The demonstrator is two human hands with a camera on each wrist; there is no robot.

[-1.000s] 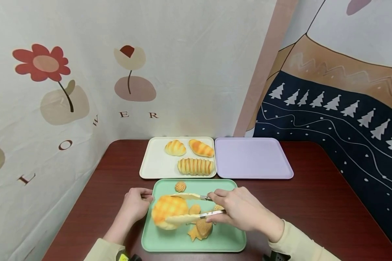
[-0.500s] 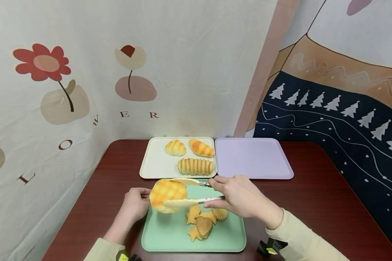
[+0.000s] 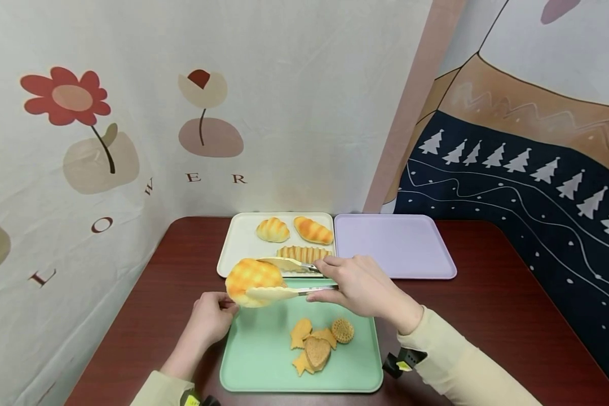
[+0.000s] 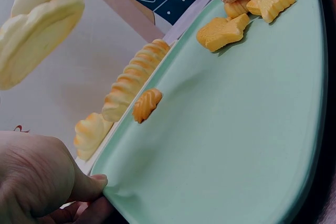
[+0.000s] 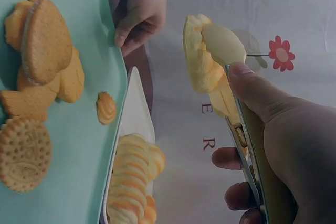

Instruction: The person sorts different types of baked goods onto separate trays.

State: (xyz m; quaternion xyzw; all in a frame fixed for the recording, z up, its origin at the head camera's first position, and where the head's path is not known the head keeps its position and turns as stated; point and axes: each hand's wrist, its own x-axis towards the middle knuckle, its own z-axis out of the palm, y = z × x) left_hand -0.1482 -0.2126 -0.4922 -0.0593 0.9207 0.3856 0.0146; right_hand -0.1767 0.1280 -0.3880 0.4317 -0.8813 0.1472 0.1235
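My right hand (image 3: 362, 286) grips a pair of tongs (image 3: 271, 292) with pale, spoon-like ends. Between those ends is a round golden bun (image 3: 248, 275) with a checked top, lifted above the far left part of the green tray (image 3: 256, 369). At that tray's left edge, my left hand (image 3: 212, 317) pinches the rim, thumb on top in the left wrist view. Toward the tray's right lie a heart-shaped biscuit (image 3: 317, 352), a round biscuit (image 3: 342, 330) and several yellow shaped biscuits (image 3: 300, 332). A small swirl cookie (image 4: 147, 105) sits near the far rim, hidden in the head view.
Behind the green tray, a white tray (image 3: 238, 256) bears a pale croissant-like bread (image 3: 272, 230), a golden bread (image 3: 313, 230) and a ridged loaf (image 3: 303, 253), partly covered by the tongs. Right of it, a purple tray (image 3: 393, 245) lies on the dark red table (image 3: 482, 316).
The right hand has raised the tongs and bun away from the green tray, toward the white tray and slightly left. The left hand has stayed at the tray's edge.
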